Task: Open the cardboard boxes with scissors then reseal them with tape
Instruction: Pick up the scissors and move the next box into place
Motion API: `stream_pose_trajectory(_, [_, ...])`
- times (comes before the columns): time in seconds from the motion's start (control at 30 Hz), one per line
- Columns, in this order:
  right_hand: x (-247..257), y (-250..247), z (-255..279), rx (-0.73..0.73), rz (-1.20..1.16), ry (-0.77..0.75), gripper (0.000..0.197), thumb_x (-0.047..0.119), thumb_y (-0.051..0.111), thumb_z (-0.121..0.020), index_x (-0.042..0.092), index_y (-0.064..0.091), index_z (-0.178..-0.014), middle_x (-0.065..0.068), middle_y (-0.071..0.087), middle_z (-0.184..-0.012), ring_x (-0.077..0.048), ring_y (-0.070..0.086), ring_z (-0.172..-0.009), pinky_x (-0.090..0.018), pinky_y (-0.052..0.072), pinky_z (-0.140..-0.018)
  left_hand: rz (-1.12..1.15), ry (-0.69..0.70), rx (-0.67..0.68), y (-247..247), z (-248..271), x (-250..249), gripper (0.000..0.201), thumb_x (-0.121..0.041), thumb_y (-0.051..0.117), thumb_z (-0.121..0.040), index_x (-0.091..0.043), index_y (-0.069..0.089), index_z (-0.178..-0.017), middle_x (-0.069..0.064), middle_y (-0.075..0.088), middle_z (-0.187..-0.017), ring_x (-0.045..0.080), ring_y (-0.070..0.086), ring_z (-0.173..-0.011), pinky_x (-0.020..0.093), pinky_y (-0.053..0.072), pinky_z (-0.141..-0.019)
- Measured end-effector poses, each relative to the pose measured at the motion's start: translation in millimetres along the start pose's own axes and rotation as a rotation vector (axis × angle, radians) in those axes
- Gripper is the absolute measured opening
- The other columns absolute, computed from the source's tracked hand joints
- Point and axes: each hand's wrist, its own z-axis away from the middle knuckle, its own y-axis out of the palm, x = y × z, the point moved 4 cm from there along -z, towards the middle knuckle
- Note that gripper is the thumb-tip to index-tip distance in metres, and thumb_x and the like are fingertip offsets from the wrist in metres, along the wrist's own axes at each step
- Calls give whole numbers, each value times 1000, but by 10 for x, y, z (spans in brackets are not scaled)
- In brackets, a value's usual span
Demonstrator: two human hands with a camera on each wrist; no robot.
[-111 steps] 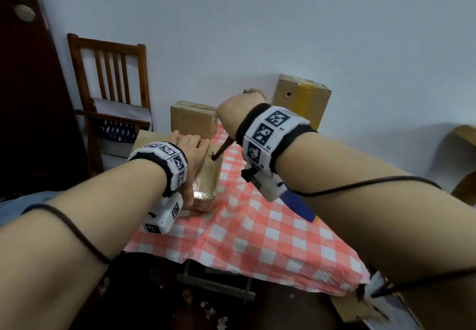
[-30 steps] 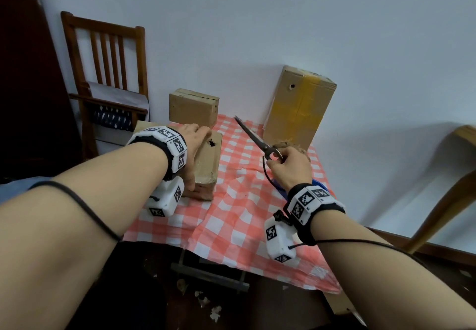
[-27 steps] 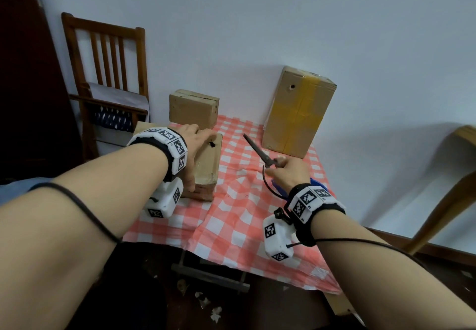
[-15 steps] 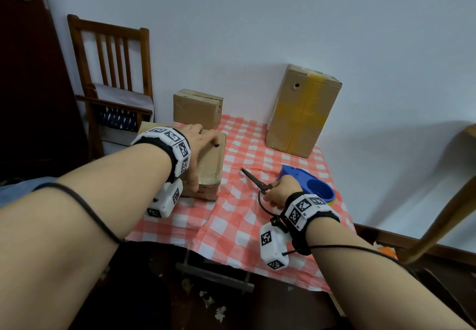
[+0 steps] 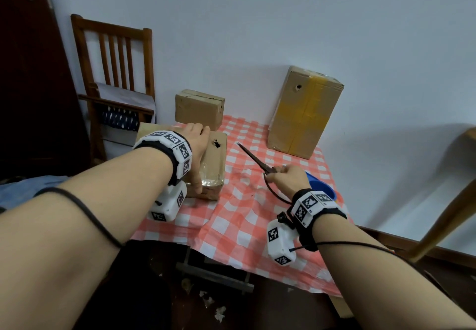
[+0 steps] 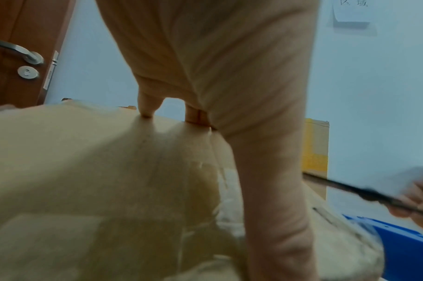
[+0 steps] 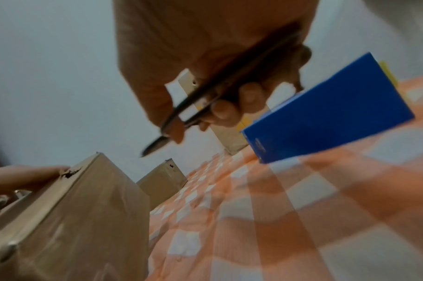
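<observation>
A flat cardboard box (image 5: 215,161) with a punched hole (image 5: 217,145) in its top lies at the left of the checked cloth. My left hand (image 5: 197,146) rests on it, fingers (image 6: 146,106) pressing the top (image 6: 85,171) and thumb down the near end. My right hand (image 5: 288,178) grips dark scissors (image 5: 253,158) low over the cloth to the right of that box. Their blades are closed and point up-left, also visible as scissors (image 7: 205,98) in the right wrist view. A blue tape dispenser (image 5: 322,188) sits just behind the right hand.
A small cardboard box (image 5: 198,109) stands at the back by the wall, and a tall box with yellow tape (image 5: 304,113) at the back right. A wooden chair (image 5: 116,77) is left of the table. The red checked cloth (image 5: 231,221) hangs over the near edge.
My right hand has carried the scissors from above the flat box down and to the right, beside the blue dispenser. The left hand has stayed on the box.
</observation>
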Motion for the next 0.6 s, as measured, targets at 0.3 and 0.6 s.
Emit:
stream_pose_trajectory(0.3, [403,-401,173,-20,143,-180,8,14,72,-78,10,68,-83,1,59,-74,-12,49,-63,-18,37,-51,-18,-12,-65,-8,38,-36,142,-65,87,-27,-7,22,-140,7,32,-134,24,32,-126,42,40,-99])
stream_pose_trajectory(0.6, [77,60,72,123,248,45,5,11,65,-83,7,65,-79,-3,52,-59,-14,45,-47,-23,38,-45,-59,-11,-109,-1,84,-56,141,-65,87,-30,-7,22,-141,7,32,-136,24,31,-127,46,38,-98])
